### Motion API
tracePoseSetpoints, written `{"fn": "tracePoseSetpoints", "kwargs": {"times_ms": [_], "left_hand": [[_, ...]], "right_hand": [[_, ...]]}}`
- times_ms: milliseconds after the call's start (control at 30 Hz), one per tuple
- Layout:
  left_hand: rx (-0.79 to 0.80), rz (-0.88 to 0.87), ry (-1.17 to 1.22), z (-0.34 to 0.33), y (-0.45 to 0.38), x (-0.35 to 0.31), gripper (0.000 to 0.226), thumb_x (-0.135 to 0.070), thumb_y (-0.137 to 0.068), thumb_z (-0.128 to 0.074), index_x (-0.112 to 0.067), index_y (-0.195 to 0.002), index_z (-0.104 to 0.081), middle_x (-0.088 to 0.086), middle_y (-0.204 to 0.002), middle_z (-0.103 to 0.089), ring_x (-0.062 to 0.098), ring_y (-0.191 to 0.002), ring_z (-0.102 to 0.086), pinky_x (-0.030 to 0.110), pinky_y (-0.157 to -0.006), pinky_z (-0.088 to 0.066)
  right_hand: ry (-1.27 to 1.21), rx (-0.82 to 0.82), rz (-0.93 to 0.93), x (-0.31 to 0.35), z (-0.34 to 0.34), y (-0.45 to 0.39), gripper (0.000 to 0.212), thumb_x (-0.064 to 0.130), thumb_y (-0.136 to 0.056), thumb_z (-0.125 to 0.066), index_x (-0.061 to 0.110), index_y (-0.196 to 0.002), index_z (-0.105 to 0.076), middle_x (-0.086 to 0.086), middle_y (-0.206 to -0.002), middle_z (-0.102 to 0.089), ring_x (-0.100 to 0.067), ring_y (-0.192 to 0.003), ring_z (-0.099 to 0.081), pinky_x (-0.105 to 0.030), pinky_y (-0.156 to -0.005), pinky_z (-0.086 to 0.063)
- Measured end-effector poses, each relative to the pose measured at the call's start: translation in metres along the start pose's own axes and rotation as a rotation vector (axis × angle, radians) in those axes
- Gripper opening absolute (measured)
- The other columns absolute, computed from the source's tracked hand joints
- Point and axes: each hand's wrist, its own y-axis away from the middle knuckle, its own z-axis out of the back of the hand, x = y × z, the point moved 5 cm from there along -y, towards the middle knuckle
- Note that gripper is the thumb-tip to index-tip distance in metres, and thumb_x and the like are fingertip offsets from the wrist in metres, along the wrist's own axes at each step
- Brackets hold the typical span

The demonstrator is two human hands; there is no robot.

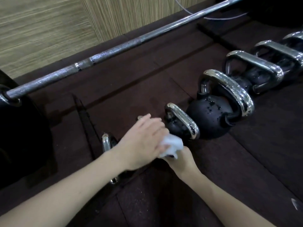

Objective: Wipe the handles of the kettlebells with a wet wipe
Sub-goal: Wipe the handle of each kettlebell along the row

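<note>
Dark rubber gym flooring meets a pale wood-grain wall; a steel barbell lies along its far edge; chrome-handled kettlebells line the right side; the left hand, fingers loosely spread, presses a white wet wipe that the right hand grips from below, over a mostly hidden handle

Kettlebells stand in a row on the floor, running from before me away to my right. The barbell lies behind them, along the wall. My left hand and right hand meet at the wet wipe over the nearest handles.
</note>
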Motion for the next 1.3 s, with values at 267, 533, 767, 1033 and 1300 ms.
{"fn": "tracePoseSetpoints", "kwargs": {"times_ms": [267,533,767,1033,1300], "left_hand": [[0.051,0.571,0.654,0.019,0.000,0.041,0.037,-0.024,-0.113,-0.027,-0.007,-0.115,-0.061,0.006,-0.112,-0.067,0.006,-0.110,-0.055,0.010,-0.101,-0.035],[0.086,0.058,0.043,-0.010,0.012,0.006,0.053,-0.035,-0.104,-0.030,-0.011,-0.146,-0.051,0.009,-0.152,-0.053,0.032,-0.150,-0.039,0.051,-0.123,-0.028],[0.087,0.505,0.608,-0.003,-0.004,0.055,0.051,-0.038,-0.111,-0.024,-0.005,-0.121,-0.061,0.013,-0.123,-0.066,0.031,-0.124,-0.059,0.044,-0.117,-0.038],[0.050,-0.033,0.032,-0.002,0.008,-0.005,0.037,-0.040,-0.105,-0.039,-0.019,-0.126,-0.062,-0.002,-0.130,-0.062,0.025,-0.140,-0.049,0.044,-0.125,-0.024],[0.105,0.637,0.745,0.004,-0.006,0.056,0.050,-0.042,-0.112,-0.025,-0.007,-0.118,-0.061,0.010,-0.120,-0.065,0.030,-0.119,-0.058,0.040,-0.110,-0.041]], "right_hand": [[-0.171,0.061,-0.063,-0.008,-0.014,-0.020,0.076,-0.004,-0.077,-0.087,0.018,-0.145,-0.060,0.017,-0.142,-0.059,0.027,-0.124,-0.045,0.003,-0.101,-0.035],[-0.323,0.021,-0.133,0.000,0.000,0.000,0.011,0.000,-0.096,-0.063,0.002,-0.102,-0.073,0.000,-0.086,-0.075,0.004,-0.069,-0.070,-0.020,-0.061,-0.053],[-0.149,0.065,-0.074,0.002,-0.009,-0.019,0.068,0.004,-0.078,-0.088,0.023,-0.138,-0.065,0.031,-0.130,-0.061,0.014,-0.123,-0.053,-0.001,-0.098,-0.041],[-0.318,0.084,-0.183,0.002,-0.003,-0.003,0.015,0.003,-0.102,-0.057,-0.002,-0.110,-0.069,0.005,-0.076,-0.073,-0.004,-0.068,-0.068,-0.016,-0.063,-0.053],[-0.520,0.114,-0.239,0.007,-0.019,-0.023,0.081,0.007,-0.078,-0.088,0.030,-0.147,-0.055,0.028,-0.143,-0.054,0.016,-0.132,-0.042,0.000,-0.105,-0.035]]}}
